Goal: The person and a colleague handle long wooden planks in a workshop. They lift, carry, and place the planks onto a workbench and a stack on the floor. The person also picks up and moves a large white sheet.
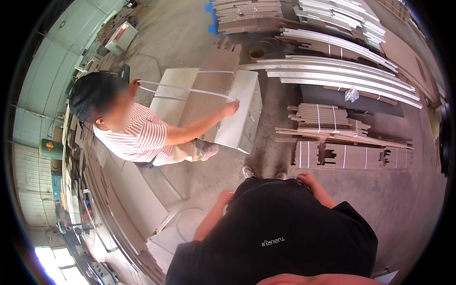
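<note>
My left hand (225,196) hangs at the left side of my black shirt, its fingers partly behind the cloth. Beyond the shirt's right edge is my right hand (306,179), low and near the hem; its fingers are too small to read. No object shows in either. Ahead on the left, a person (142,128) in a striped shirt and dark cap stretches a white strap (190,89) between both hands. That strap runs above a stack of brown boards (204,95), which lies across a white panel-sided block (240,114). Another white band crosses the boards.
Strapped bundles of brown strips (351,156) lie on the floor to the front right. Behind them are long white profiles (342,78) and a clear plastic wrap (351,95). Large panels (128,190) lean at the left, near a thin loose cord (183,216). Concrete floor (266,142) separates the stacks.
</note>
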{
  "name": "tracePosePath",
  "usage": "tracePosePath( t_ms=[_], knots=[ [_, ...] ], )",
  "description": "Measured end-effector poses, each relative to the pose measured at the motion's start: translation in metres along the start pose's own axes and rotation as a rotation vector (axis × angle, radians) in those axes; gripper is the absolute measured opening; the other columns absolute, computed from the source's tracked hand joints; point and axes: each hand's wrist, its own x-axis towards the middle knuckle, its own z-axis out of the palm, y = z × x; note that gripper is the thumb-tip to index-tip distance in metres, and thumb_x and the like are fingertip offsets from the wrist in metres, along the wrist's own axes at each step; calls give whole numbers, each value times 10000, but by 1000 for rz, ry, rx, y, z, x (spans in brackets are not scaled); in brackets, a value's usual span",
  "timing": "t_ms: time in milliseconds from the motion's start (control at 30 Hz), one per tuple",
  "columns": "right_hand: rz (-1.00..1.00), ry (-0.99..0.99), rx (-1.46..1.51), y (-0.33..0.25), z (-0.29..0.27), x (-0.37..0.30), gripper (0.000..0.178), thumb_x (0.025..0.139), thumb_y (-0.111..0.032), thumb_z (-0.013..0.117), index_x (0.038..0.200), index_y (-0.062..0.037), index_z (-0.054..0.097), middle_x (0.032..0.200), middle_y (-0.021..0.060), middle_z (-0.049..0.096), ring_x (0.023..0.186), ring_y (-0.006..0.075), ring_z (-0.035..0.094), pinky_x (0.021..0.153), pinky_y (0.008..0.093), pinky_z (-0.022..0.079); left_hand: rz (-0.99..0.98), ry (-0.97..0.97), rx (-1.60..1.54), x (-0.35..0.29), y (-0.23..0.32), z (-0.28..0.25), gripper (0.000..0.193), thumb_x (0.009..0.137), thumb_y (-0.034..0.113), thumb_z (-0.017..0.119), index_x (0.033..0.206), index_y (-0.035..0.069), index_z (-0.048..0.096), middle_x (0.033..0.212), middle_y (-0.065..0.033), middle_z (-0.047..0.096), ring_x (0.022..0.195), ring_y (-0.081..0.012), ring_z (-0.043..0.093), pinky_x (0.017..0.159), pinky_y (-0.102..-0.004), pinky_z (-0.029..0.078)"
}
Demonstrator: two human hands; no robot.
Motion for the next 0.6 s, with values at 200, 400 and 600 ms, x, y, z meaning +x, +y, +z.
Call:
tracePosePath(
  t_ms=[200,400,600],
  knots=[
    [74,167,93,44,20,-15,372,860,-355,661,1088,-79,759,933,127,760,823,257,722,762,380,561,-7,-131,22,26,-15,-30,256,857,308,554,903,111,710,1040,-150,701,979,-395,646,857,-490,522],
    [41,193,121,61,40,-15,397,881,-384,622,1112,-88,751,973,144,758,911,268,727,802,385,551,1,-4,-84,78,-22,-49,295,832,321,536,922,91,696,975,-190,693,950,-429,638,836,-522,504],
    [-102,140,165,-1,41,-11,402,930,-352,573,1149,-51,727,1072,164,742,1027,280,699,895,380,521,48,-30,-98,115,-19,-76,315,847,318,490,918,78,681,979,-229,679,941,-449,627,818,-534,489]
  ],
)
